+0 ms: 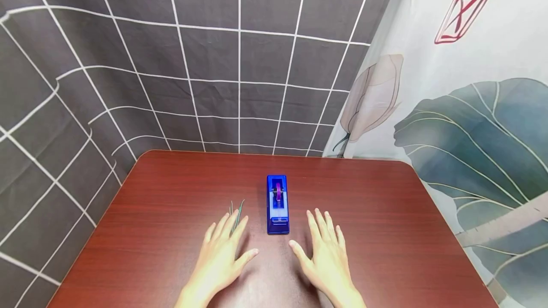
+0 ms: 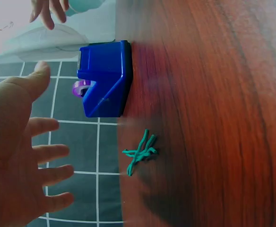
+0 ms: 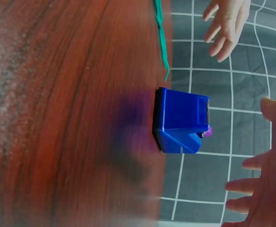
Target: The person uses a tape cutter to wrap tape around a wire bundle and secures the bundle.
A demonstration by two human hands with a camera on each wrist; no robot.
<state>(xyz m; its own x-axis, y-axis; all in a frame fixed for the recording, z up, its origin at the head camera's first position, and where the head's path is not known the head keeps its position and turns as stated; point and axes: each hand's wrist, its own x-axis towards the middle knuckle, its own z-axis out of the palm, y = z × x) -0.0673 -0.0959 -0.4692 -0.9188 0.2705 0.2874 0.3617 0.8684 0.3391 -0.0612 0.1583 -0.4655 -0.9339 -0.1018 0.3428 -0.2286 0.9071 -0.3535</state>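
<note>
A blue tape dispenser with a purple roll core stands upright near the middle of the table; its side shows in the left wrist view and the right wrist view. Left of it lie thin green strands, like cord or ties; the left wrist view has them crossed in a loose bunch. My left hand is held over the table, fingers straight and spread, partly covering the strands in the head view. My right hand, also spread, is to the dispenser's right. Neither hand holds anything.
The reddish-brown wooden table has rounded far corners. A dark grey curtain with white grid lines hangs behind and to the left. At the right is a white curtain with a large leaf print.
</note>
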